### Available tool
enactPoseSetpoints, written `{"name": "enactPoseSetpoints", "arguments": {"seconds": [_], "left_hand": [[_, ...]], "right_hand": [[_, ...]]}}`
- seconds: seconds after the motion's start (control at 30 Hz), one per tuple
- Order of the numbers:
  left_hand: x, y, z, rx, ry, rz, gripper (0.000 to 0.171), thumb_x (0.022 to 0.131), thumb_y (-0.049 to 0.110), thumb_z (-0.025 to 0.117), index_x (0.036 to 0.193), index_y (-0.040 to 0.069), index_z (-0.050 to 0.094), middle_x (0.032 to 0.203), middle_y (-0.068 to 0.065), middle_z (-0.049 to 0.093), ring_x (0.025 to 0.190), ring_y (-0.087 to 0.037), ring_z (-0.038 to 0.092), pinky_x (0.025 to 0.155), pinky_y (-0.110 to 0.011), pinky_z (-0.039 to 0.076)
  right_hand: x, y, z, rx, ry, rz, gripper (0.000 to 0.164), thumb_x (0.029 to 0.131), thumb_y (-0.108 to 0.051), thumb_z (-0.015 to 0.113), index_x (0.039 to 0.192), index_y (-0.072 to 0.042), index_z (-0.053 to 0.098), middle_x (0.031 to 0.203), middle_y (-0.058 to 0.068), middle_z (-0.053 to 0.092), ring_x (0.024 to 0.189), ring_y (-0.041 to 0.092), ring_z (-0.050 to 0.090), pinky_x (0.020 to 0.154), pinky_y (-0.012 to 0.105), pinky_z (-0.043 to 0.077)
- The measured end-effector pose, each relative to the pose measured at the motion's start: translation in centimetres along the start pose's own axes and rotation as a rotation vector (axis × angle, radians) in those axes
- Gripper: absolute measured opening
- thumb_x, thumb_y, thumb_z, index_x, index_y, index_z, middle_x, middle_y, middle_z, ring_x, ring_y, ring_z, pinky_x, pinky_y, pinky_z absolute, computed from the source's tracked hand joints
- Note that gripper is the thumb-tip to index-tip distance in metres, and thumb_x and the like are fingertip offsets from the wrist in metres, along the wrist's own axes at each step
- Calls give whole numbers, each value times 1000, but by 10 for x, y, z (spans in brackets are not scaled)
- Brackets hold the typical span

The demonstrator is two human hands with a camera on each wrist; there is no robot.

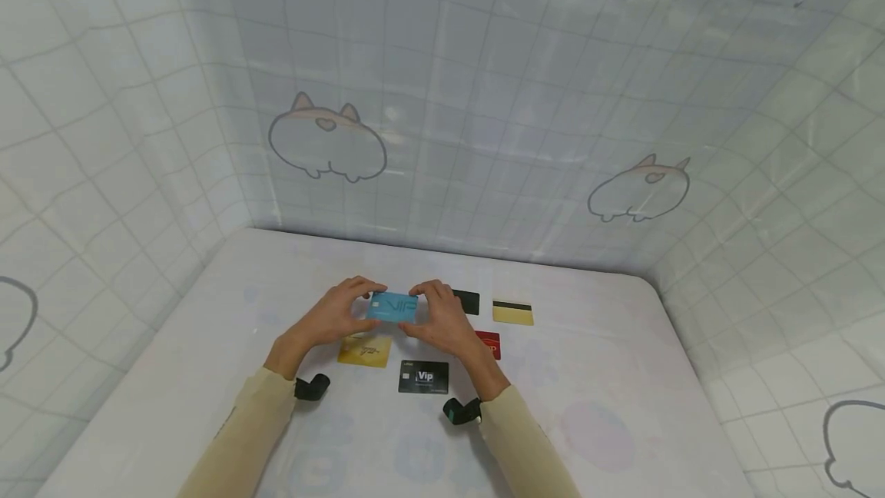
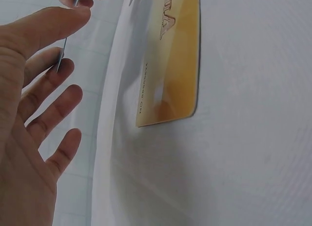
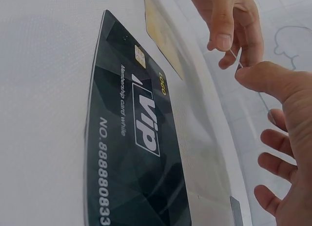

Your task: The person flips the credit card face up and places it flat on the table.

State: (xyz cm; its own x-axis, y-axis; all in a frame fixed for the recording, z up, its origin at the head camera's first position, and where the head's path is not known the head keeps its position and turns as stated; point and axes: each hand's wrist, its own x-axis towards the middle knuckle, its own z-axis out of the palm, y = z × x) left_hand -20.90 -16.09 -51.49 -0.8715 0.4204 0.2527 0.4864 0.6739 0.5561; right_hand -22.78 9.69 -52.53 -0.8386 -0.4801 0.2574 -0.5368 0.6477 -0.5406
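Observation:
Between both hands a blue VIP card [image 1: 392,307] is held up over the table, its printed face toward the head camera. The left hand [image 1: 336,312] pinches its left end between thumb and fingers. At the opposite end the right hand [image 1: 442,319] pinches it in the same way. Both wrist views show the card nearly edge-on, as a thin line, with the other fingers spread loosely. Below the left hand lies a gold card [image 1: 364,352]. A black Vip card [image 3: 134,133] lies nearer the person, between the forearms.
Behind the right hand lies a dark card [image 1: 470,302], partly hidden. A gold card with a black stripe [image 1: 513,312] is farther right. A red card [image 1: 489,344] is partly covered by the right wrist. Patterned curtain walls [image 1: 442,137] surround the white table [image 1: 553,375].

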Motion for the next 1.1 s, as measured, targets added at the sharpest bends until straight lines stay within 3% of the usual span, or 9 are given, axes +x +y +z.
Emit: {"name": "enactPoseSetpoints", "arguments": {"seconds": [0.37, 0.67, 1.1], "left_hand": [[1, -6, 5, 52, -64, -50, 60, 85, 30, 81, 139, 17, 59, 134, -4, 58, 119, -29, 56, 100, -60, 42], [3, -9, 9, 59, -110, -51, 59, 85, 30, 80, 139, 16, 59, 136, -7, 58, 125, -30, 55, 103, -62, 39], [8, -7, 15, 138, -160, -121, 56, 82, 37, 82, 133, 20, 65, 130, -5, 60, 126, -31, 51, 105, -62, 35]], "right_hand": [[0, 2, 3, -123, -47, 31, 59, 84, -50, 76, 130, -18, 58, 133, 2, 53, 120, 22, 45, 104, 45, 39], [-1, 3, 3, -148, -89, 56, 57, 84, -48, 77, 129, -17, 61, 121, -2, 57, 113, 19, 48, 91, 40, 42], [-2, 7, 7, -212, -129, 66, 57, 83, -51, 78, 128, -18, 65, 121, 0, 59, 106, 18, 47, 91, 40, 42]]}}
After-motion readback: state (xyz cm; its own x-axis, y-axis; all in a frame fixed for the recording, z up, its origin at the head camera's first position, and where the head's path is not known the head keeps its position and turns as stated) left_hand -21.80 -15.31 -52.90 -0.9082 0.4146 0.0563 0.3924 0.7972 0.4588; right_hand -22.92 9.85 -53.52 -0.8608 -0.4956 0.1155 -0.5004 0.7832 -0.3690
